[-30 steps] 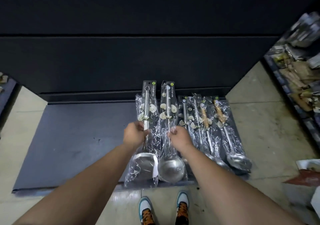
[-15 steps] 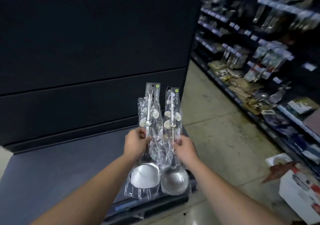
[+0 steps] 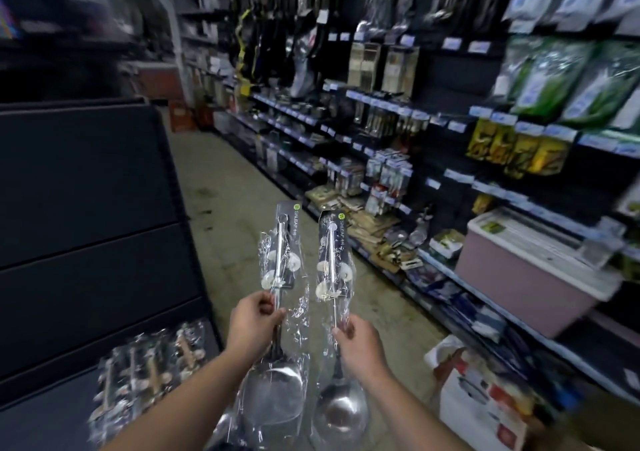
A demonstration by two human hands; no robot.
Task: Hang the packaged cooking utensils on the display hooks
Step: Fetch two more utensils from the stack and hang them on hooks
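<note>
My left hand [image 3: 254, 322] grips the steel handle of a packaged spatula [image 3: 278, 312] in clear wrap with a dark header card, held upright. Just to its right, my right hand [image 3: 356, 345] grips the handle of a packaged ladle [image 3: 334, 312], also upright, its round bowl low in the frame. Several more packaged utensils [image 3: 145, 367] lie on the dark platform at lower left, blurred. Display racks with hanging utensils [image 3: 304, 27] fill the upper part of the aisle wall ahead and to the right.
A dark shelf unit [image 3: 86, 208] stands at left. Stocked shelves [image 3: 450, 180] line the right side, with a pink lidded bin [image 3: 530, 274] on one. A white carton [image 3: 485, 402] sits on the floor at lower right. The concrete aisle floor [image 3: 225, 190] runs ahead.
Both hands lifted the spatula and the ladle off the platform and swung them right toward the stocked aisle. The view turned with them; the remaining utensils are now at lower left.
</note>
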